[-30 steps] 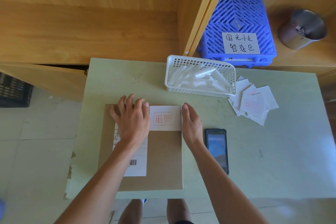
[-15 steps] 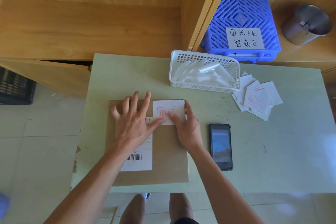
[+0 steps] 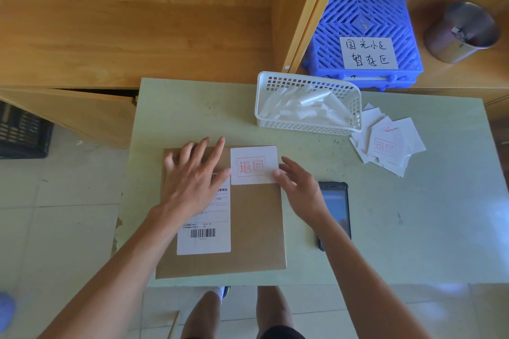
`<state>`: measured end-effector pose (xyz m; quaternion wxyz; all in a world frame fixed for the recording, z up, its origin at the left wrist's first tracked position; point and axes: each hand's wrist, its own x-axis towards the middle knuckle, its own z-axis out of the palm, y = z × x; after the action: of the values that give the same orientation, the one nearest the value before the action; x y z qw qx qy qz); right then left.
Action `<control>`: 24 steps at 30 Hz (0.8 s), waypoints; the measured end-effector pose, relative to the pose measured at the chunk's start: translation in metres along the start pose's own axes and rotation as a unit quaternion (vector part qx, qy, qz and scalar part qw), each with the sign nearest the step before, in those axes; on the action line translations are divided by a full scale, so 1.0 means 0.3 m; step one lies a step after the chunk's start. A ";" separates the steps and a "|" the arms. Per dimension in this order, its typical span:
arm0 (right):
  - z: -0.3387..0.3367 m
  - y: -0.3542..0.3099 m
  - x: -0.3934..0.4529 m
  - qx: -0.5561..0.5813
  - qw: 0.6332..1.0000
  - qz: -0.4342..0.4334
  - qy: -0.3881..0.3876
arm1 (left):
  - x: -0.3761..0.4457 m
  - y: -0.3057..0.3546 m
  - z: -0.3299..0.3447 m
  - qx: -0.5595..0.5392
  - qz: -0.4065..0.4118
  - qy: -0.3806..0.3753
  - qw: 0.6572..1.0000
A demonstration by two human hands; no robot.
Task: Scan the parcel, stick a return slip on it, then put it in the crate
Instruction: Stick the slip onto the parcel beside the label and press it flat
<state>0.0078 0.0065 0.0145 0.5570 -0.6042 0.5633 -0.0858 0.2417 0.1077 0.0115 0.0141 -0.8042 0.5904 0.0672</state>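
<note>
A flat brown cardboard parcel (image 3: 256, 228) lies on the pale green table (image 3: 413, 215). A white shipping label with a barcode (image 3: 205, 231) covers its left part. A white return slip with red stamped characters (image 3: 253, 164) lies at the parcel's top right corner. My left hand (image 3: 194, 177) rests flat and spread on the parcel's upper left, thumb touching the slip's left edge. My right hand (image 3: 298, 187) lies open at the parcel's right edge, fingertips touching the slip's lower right corner. The blue crate (image 3: 363, 16) with a handwritten paper sign sits on the wooden shelf beyond the table.
A black handheld scanner (image 3: 337, 206) lies just right of my right hand. A white basket (image 3: 308, 126) of backing strips stands at the table's far edge, with a pile of loose slips (image 3: 388, 143) beside it. A metal cup (image 3: 462, 33) is on the shelf, a dark crate (image 3: 22, 129) on the floor at left.
My hands have spread apart off the slip, left sliding left and right sliding right, so the red stamp shows fully. The slip stays on the parcel.
</note>
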 end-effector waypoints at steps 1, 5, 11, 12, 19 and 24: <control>0.017 -0.011 -0.014 0.001 1.000 -0.002 0.004 | -0.001 0.006 -0.001 -0.002 -0.006 0.002 1.000; 0.099 -0.027 -0.041 0.016 0.999 -0.020 0.022 | -0.005 0.040 -0.005 -0.008 -0.030 0.011 0.999; 0.115 -0.010 -0.022 0.084 0.996 0.001 0.029 | 0.000 0.028 -0.004 -0.014 -0.026 0.015 0.999; 0.104 -0.001 -0.014 0.097 0.995 0.010 0.020 | 0.002 0.021 -0.003 -0.014 -0.022 0.012 1.000; -0.002 0.001 0.022 0.161 0.983 0.029 -0.079 | 0.013 -0.023 0.000 -0.038 0.003 0.009 0.999; -0.059 0.013 0.033 0.180 0.972 0.053 -0.145 | 0.014 -0.033 0.001 -0.051 0.010 0.003 0.999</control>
<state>-0.0039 -0.0104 0.0127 0.7361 -0.4696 0.4828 -0.0675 0.2522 0.1069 0.0101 -0.0293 -0.7983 0.5940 0.0948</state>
